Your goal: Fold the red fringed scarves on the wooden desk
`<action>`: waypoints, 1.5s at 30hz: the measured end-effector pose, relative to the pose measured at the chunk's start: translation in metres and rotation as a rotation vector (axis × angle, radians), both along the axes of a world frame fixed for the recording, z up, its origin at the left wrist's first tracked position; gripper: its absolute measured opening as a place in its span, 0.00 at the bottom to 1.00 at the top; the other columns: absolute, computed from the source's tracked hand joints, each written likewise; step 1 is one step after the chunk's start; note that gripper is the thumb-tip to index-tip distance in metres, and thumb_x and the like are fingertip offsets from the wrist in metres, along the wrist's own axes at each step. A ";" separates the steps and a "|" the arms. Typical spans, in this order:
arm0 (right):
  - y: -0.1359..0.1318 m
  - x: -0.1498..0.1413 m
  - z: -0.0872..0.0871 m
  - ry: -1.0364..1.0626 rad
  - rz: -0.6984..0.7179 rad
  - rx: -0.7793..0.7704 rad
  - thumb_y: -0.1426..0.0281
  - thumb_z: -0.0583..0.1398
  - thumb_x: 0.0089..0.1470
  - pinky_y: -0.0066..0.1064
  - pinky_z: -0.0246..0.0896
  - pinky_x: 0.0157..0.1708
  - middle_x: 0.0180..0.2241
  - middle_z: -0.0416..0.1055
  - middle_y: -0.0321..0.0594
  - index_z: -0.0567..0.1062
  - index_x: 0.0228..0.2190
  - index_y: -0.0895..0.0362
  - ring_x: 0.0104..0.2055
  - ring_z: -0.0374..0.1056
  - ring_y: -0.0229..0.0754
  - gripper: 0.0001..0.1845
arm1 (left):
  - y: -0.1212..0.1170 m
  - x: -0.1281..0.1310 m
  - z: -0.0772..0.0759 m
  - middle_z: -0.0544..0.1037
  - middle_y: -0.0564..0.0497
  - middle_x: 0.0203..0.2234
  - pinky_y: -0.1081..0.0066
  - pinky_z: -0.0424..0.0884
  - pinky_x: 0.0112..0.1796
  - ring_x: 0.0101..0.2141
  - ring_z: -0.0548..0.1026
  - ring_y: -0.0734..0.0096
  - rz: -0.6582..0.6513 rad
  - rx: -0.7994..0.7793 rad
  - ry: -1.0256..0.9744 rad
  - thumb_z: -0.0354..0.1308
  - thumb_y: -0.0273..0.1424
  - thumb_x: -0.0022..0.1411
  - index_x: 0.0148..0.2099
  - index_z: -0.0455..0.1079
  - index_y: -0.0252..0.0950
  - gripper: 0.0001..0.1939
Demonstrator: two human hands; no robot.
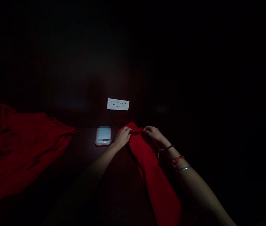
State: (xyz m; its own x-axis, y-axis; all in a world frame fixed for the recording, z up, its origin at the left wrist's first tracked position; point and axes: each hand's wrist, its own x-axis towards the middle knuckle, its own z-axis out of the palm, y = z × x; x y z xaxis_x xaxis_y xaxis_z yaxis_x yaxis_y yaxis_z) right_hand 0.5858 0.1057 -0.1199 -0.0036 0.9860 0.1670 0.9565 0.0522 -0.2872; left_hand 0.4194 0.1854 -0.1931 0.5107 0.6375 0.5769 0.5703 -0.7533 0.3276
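Note:
The room is very dark. A long red cloth (153,169) runs from the lower right up to the middle of a dark wooden surface (114,188). My left hand (122,137) pinches the cloth's far end from the left, fingers curled over its edge. My right hand (153,133) grips the same end from the right. The right wrist wears several bracelets (176,158). Just left of my left hand lies a phone (103,135) with its screen lit.
A second, larger red cloth with a fringed edge (17,147) is heaped at the left. A white wall socket plate (118,104) sits on the dark wall behind the phone. Everything else is lost in darkness.

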 end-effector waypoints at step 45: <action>-0.011 -0.020 -0.046 -0.062 -0.175 -0.074 0.49 0.42 0.48 0.49 0.43 0.47 0.57 0.36 0.45 0.41 0.55 0.51 0.56 0.36 0.56 0.36 | 0.020 0.012 -0.015 0.59 0.50 0.51 0.65 0.55 0.48 0.50 0.58 0.68 0.025 -0.314 0.116 0.34 0.30 0.60 0.47 0.61 0.38 0.19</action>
State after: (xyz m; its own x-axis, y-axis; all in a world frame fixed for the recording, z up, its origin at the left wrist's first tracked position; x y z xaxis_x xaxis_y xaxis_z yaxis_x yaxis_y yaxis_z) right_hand 0.5654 0.0949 -0.1654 0.1605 0.9821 0.0987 0.9651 -0.1352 -0.2245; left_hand 0.4318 0.2049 -0.2082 0.5434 0.7880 0.2894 0.6347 -0.6113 0.4728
